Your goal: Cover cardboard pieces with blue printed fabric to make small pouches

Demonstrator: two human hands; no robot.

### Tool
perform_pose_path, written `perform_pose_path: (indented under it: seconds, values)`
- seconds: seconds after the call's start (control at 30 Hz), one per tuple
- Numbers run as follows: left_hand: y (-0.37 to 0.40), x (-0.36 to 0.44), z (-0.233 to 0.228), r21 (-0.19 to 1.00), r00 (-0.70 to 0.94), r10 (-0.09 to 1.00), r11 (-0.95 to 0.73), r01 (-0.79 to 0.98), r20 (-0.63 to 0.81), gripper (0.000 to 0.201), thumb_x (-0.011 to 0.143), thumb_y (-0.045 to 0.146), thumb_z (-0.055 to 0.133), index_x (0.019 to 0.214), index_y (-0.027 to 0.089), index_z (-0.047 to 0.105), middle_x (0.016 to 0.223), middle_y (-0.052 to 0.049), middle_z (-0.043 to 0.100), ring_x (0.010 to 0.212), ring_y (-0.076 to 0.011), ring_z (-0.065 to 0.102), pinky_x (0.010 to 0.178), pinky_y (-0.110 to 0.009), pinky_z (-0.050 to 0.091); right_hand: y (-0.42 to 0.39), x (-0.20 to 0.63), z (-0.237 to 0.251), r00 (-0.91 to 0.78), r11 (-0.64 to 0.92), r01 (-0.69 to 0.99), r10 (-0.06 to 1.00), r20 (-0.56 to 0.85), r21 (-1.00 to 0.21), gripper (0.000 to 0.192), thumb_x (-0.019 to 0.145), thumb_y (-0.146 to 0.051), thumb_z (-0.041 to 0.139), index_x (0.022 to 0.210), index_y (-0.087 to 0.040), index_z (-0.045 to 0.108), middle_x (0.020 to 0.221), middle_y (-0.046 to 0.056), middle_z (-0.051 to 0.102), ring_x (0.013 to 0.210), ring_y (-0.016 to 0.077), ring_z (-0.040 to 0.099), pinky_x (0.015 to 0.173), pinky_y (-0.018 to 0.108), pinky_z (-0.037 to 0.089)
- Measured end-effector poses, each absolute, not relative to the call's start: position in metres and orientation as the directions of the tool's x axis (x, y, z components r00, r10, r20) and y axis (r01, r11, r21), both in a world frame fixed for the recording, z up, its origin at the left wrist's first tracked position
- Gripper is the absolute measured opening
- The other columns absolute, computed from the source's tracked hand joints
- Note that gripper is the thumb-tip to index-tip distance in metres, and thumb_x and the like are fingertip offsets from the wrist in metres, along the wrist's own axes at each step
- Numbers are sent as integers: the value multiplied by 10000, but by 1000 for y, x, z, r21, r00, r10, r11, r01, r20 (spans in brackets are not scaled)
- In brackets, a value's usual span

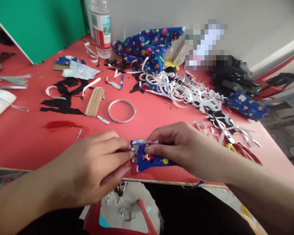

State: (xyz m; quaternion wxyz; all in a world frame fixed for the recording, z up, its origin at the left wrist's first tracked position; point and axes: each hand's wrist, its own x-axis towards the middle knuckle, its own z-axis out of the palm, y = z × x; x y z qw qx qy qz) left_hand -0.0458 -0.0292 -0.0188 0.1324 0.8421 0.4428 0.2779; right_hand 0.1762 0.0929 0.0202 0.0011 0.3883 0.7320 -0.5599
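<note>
A small piece of dark blue cartoon-print cloth (156, 159) is stretched between my two hands near the table's front edge. Something shiny and silvery, perhaps clear tape, shows along its top and left end. My right hand (183, 147) pinches the cloth between thumb and fingers. At the left end, my left hand (100, 160) has its fingers closed on the cloth's edge; its thumb is partly hidden below. Just beyond my hands a roll-like ring (122, 111), pale with a thin rim, lies flat on the red table (152, 114).
Scissors (227, 135) with red and yellow handles lie at right beside a heap of white strips (178, 86). Behind stand a plastic bottle (101, 32) and crumpled blue printed cloth (149, 45). Cardboard (95, 102), black scraps (61, 104) and red threads (63, 125) lie left.
</note>
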Motion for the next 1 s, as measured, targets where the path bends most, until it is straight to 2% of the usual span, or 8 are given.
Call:
perform_pose_path:
  seconds: [0.07,0.17,0.3,0.5,0.83,1.0]
  values:
    - [-29,-54,-26,343,514,777,-625,702,363,236,1005,126,567,1157,108,747,1142,-129,784,1046,-281,694,908,-438,571,101,169,12,-700,81,618,510,-500,-782,263,904,-455,743,798,-220,793,694,-4,710,581,119,522,522,269,374]
    - [-28,-56,-31,252,573,736,-668,700,360,280,1011,111,532,1188,97,748,1182,-125,795,1077,-298,699,934,-462,572,104,161,2,-671,150,685,512,-536,-713,342,898,-496,729,728,-200,762,657,-5,673,555,112,471,486,272,328]
    - [-27,-53,-31,240,580,731,-673,699,359,289,1012,117,529,1189,85,754,1181,-126,802,1051,-298,709,900,-465,585,102,157,0,-615,222,752,576,-539,-620,325,877,-475,730,706,-200,752,607,-4,657,544,121,477,458,271,321]
    - [-29,-54,-33,255,565,746,-657,709,351,312,1013,123,524,1232,82,742,1221,-116,795,1053,-305,706,891,-480,590,102,158,-1,-596,229,773,584,-552,-592,312,891,-492,696,773,-213,768,675,9,719,573,132,521,477,273,346]
    - [-30,-53,-32,199,557,741,-651,732,375,308,993,103,506,1183,79,747,1205,-152,780,1053,-304,708,905,-463,580,98,153,1,-578,260,793,606,-546,-551,322,900,-465,649,729,-203,723,656,-2,655,568,129,466,483,292,327]
    - [-34,-50,-38,149,607,719,-678,720,338,414,987,89,466,1337,79,689,1339,-136,742,1157,-314,676,1001,-480,540,98,154,0,-588,276,786,612,-529,-554,313,900,-471,656,743,-208,721,681,9,698,581,141,512,503,301,356]
